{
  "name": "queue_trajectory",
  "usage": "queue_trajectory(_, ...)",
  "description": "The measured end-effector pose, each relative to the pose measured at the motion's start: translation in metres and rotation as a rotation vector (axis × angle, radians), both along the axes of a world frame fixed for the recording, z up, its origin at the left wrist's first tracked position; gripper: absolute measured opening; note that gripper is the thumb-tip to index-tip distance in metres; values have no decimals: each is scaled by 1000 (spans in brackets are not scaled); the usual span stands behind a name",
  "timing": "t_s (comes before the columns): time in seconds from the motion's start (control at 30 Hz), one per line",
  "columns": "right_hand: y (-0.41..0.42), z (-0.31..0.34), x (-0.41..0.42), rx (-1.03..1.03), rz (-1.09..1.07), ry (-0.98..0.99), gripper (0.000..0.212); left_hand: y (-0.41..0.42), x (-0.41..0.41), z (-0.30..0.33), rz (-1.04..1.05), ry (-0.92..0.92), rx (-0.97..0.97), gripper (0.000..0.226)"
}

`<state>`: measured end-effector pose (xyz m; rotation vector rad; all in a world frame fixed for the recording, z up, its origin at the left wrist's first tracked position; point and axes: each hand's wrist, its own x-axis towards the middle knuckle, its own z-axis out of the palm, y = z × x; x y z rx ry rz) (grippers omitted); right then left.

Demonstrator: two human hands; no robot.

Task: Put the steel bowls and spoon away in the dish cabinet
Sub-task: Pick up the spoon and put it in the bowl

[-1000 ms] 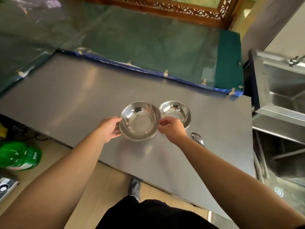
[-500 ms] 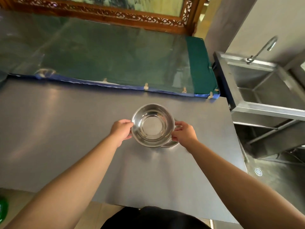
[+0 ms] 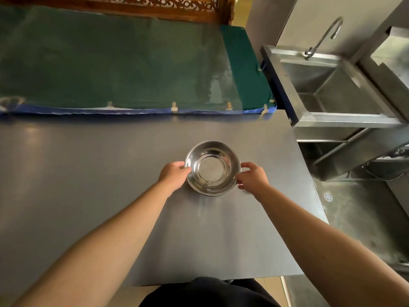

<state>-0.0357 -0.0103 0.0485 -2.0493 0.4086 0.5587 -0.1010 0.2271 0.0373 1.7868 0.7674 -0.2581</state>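
Note:
Two steel bowls (image 3: 212, 168) are nested into one stack on the grey steel table (image 3: 88, 173); only a thin rim of the lower bowl shows under the upper one. My left hand (image 3: 173, 175) grips the stack's left rim. My right hand (image 3: 252, 177) grips the right rim. The spoon is hidden, likely under my right forearm. No dish cabinet is in view.
A green mat with a blue edge (image 3: 132, 63) lies along the table's far side, against a carved wooden frame (image 3: 155, 5). A steel sink (image 3: 332, 85) with a tap (image 3: 323, 36) stands to the right. A floor drain (image 3: 328, 196) lies below it.
The left bowl was lifted over and set into the right bowl, so the two now sit as one stack. Both hands stayed on the rims. The spoon went out of sight.

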Motion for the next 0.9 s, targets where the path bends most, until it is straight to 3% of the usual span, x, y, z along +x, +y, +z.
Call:
queue_trajectory(0.13,-2,-6,9,-41,32,22,39,-1,4,-9,-55,15,64,7)
queue_trajectory(0.37,-1,-14,29,-76,125,25,30,-3,12,-25,-114,46,128,27)
queue_trajectory(0.6,-7,-42,44,-158,211,34,49,-11,21,-33,-93,93,164,59)
queue_trajectory(0.77,-7,-53,50,-170,229,28,49,-14,27,-38,-89,114,177,53)
queue_trajectory(0.9,-6,-57,52,-160,242,22,50,-13,29,-47,-49,95,151,13)
